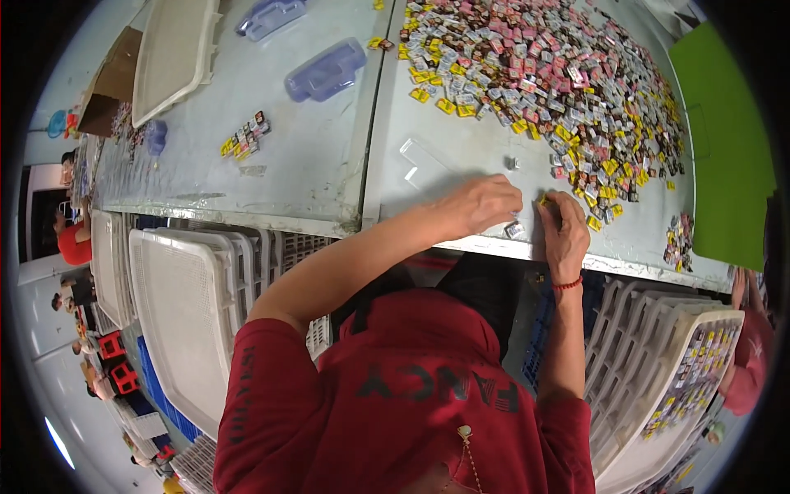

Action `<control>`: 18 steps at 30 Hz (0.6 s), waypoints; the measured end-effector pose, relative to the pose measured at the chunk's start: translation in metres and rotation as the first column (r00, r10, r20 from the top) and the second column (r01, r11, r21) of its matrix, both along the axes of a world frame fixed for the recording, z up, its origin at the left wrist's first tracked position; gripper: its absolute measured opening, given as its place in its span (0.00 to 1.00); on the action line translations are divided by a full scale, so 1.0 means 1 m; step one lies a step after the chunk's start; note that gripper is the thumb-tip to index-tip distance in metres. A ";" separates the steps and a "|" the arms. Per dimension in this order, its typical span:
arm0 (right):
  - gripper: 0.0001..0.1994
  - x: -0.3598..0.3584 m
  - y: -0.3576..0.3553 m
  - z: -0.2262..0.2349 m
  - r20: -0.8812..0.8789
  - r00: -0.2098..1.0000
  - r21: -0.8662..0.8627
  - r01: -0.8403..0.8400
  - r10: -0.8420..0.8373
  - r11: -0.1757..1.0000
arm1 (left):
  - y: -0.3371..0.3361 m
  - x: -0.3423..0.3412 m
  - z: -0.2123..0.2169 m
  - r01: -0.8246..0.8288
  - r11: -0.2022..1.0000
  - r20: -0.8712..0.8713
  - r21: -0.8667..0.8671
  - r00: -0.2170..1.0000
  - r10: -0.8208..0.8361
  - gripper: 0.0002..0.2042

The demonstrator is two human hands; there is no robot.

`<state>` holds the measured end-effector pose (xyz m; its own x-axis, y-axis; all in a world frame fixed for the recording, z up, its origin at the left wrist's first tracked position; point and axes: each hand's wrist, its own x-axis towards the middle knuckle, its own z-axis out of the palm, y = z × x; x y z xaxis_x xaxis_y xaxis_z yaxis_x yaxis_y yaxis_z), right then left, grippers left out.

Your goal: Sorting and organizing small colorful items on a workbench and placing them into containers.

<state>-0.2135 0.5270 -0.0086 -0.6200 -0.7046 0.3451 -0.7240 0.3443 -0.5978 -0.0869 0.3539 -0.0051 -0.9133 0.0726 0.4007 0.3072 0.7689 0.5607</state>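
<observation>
I see my left hand (481, 202) and right hand (566, 218) side by side at the near edge of the tabletop (329, 156), fingers curled down. A small yellow packet (544, 200) lies between them, pinched at my right fingertips; I cannot tell whether the left grips anything. The big heap of small packets (543, 74) spreads just beyond, a clear plastic tray (424, 160) left of it.

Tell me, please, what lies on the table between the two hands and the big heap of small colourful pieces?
In the head view, between the left hand, the right hand and the heap lie a clear plastic lid and one small stray piece; otherwise bare table.
</observation>
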 end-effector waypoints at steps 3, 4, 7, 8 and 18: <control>0.12 0.005 -0.003 0.012 0.079 0.997 0.022 0.023 -0.024 0.999 | -0.043 0.018 0.024 -0.258 0.956 -0.018 0.137 0.965 0.263 0.08; 0.12 0.011 -0.009 0.019 0.040 0.999 -0.017 -0.037 0.038 0.999 | -0.067 0.029 0.034 -0.273 0.957 0.027 0.100 0.962 0.272 0.09; 0.13 0.041 -0.039 0.026 0.088 0.979 -0.160 -0.170 0.186 0.972 | -0.104 0.059 0.046 -0.293 0.956 0.076 -0.001 0.953 0.293 0.09; 0.13 0.053 -0.051 0.027 0.054 0.970 -0.139 -0.228 0.238 0.964 | -0.109 0.067 0.044 -0.281 0.959 0.138 -0.027 0.950 0.282 0.09; 0.12 0.084 -0.109 0.009 -0.137 0.955 0.045 -0.260 0.264 0.965 | -0.114 0.075 0.012 -0.235 0.968 0.132 -0.089 0.960 0.245 0.09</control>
